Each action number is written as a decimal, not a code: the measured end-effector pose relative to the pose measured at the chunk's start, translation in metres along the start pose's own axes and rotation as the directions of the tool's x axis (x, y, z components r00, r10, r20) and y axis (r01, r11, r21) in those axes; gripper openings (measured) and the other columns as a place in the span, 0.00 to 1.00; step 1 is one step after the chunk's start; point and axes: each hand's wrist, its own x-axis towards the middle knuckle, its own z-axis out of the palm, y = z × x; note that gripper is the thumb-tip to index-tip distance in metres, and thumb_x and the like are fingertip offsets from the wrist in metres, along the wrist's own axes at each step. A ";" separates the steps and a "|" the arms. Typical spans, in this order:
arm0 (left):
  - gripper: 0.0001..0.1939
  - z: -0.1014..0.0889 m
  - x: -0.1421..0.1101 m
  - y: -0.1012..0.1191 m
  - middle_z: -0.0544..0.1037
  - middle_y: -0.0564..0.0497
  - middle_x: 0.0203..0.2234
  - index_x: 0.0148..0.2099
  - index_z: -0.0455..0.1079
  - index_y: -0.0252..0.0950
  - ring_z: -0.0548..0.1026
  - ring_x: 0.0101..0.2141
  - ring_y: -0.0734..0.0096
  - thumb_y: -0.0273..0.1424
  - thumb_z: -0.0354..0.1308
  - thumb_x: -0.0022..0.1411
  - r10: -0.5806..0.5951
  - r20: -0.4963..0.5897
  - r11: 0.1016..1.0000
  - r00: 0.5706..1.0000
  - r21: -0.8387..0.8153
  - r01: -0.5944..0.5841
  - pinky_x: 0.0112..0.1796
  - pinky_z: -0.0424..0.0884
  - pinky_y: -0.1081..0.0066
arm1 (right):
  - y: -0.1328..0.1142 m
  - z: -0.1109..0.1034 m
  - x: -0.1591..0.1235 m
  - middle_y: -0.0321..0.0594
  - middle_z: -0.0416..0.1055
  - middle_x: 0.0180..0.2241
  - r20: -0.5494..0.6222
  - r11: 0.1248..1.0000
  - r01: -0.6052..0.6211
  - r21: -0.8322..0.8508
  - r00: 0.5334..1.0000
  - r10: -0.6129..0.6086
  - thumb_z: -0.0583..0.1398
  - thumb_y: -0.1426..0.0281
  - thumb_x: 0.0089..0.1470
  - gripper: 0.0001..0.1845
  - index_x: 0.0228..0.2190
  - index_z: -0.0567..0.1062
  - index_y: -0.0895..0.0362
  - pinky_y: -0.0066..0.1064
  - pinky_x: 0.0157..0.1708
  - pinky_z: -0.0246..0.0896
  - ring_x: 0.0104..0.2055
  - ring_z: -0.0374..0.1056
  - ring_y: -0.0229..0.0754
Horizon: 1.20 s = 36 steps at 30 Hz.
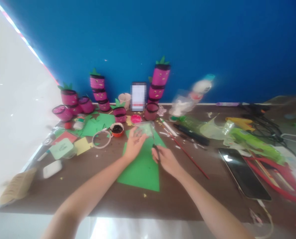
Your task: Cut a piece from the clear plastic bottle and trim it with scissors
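Note:
My left hand (135,145) pinches a small clear plastic packet (146,128), its contents too blurred to make out. In my right hand (167,161) is a pair of scissors (158,153) with dark handles, the blades pointing away from me beside the packet's right edge. Both hands are above a sheet of green paper (141,172) on the brown table. Just beyond them stand a pink lid (136,119), a small orange cup with dark paint (117,129) and a purple cup (151,112).
Purple cup stacks with faces and green tops (99,94) line the blue wall. A phone (138,96) stands upright among them; another phone (244,174) lies at right, cable attached. A tape ring (101,138) and white case (52,168) are left, a red brush (187,154) right.

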 end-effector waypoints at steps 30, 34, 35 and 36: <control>0.21 0.000 0.000 -0.001 0.58 0.47 0.57 0.36 0.76 0.37 0.67 0.52 0.61 0.49 0.53 0.55 0.016 0.044 0.999 0.999 0.032 -0.017 0.55 0.60 0.64 | 0.004 -0.003 0.001 0.29 0.53 0.15 0.083 0.953 -0.042 0.300 0.996 0.017 0.55 0.49 0.50 0.24 0.19 0.60 0.56 0.28 0.20 0.44 0.18 0.49 0.32; 0.21 0.001 -0.002 0.002 0.62 0.45 0.52 0.33 0.76 0.36 0.67 0.53 0.61 0.48 0.52 0.56 0.064 0.068 0.997 0.996 0.046 -0.067 0.56 0.58 0.64 | 0.004 -0.006 0.001 0.30 0.56 0.15 0.055 0.948 0.031 0.316 0.997 -0.052 0.55 0.48 0.49 0.24 0.20 0.63 0.56 0.30 0.22 0.48 0.18 0.52 0.33; 0.22 0.002 -0.002 0.002 0.63 0.45 0.51 0.32 0.76 0.36 0.68 0.52 0.61 0.48 0.51 0.57 0.074 0.075 0.995 0.994 0.055 -0.078 0.56 0.58 0.64 | 0.005 -0.006 0.001 0.30 0.57 0.15 0.056 0.946 0.047 0.319 0.996 -0.069 0.56 0.49 0.50 0.24 0.21 0.64 0.56 0.30 0.22 0.48 0.19 0.53 0.33; 0.22 0.002 -0.002 0.002 0.64 0.45 0.50 0.32 0.76 0.36 0.68 0.52 0.62 0.48 0.51 0.57 0.081 0.077 0.994 0.994 0.064 -0.086 0.56 0.58 0.64 | 0.005 -0.007 0.001 0.31 0.57 0.16 0.060 0.946 0.058 0.318 0.995 -0.081 0.56 0.49 0.50 0.23 0.21 0.64 0.57 0.30 0.23 0.49 0.19 0.53 0.34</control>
